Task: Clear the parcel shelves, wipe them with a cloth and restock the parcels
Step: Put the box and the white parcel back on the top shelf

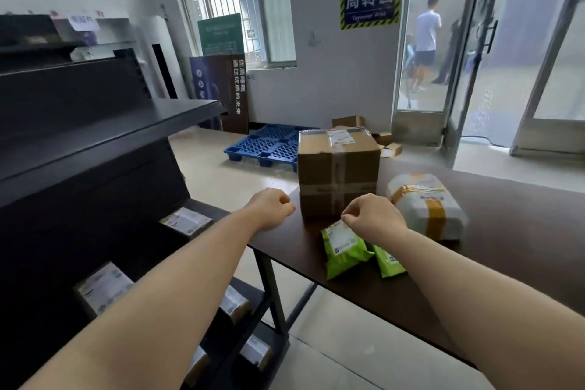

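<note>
On the dark brown table [506, 263] stand a taped cardboard box [337, 169], a white wrapped parcel with yellow tape [427, 203] and two green mailer bags [343, 247] [387, 261]. My right hand [373, 217] is over the nearer green bag and pinches its top corner. My left hand [272, 207] hovers at the table's left corner with fingers curled and nothing in it. The black shelf unit [95, 142] stands at the left; its upper shelf is bare, and lower shelves hold several labelled parcels [186, 220] [106, 286].
A blue plastic pallet [266, 144] lies on the floor beyond the table, with small cardboard boxes [384, 141] near the wall. A glass door [468, 51] at the right stands open, and a person [425, 38] stands outside. Signboards [221, 95] lean under the window.
</note>
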